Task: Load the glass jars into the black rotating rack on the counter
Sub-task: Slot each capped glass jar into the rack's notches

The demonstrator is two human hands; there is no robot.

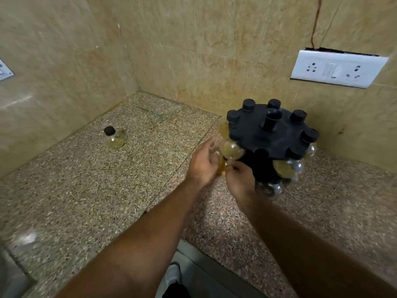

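The black rotating rack point(270, 134) stands on the granite counter at the right, near the wall. Several round glass jars with black caps hang in its rim slots, one of them point(233, 149) just above my hands. Both hands meet at the rack's lower left side. My left hand point(203, 164) and my right hand point(240, 178) are closed together on a glass jar point(221, 165) with yellowish contents, pressed against the rack; most of it is hidden by my fingers. One more jar point(115, 136) with a black cap stands alone on the counter to the left.
The granite counter point(86, 190) runs into a corner of beige marble walls. A white socket plate point(338, 68) sits on the right wall above the rack. The counter's front edge lies near the bottom, with the floor below.
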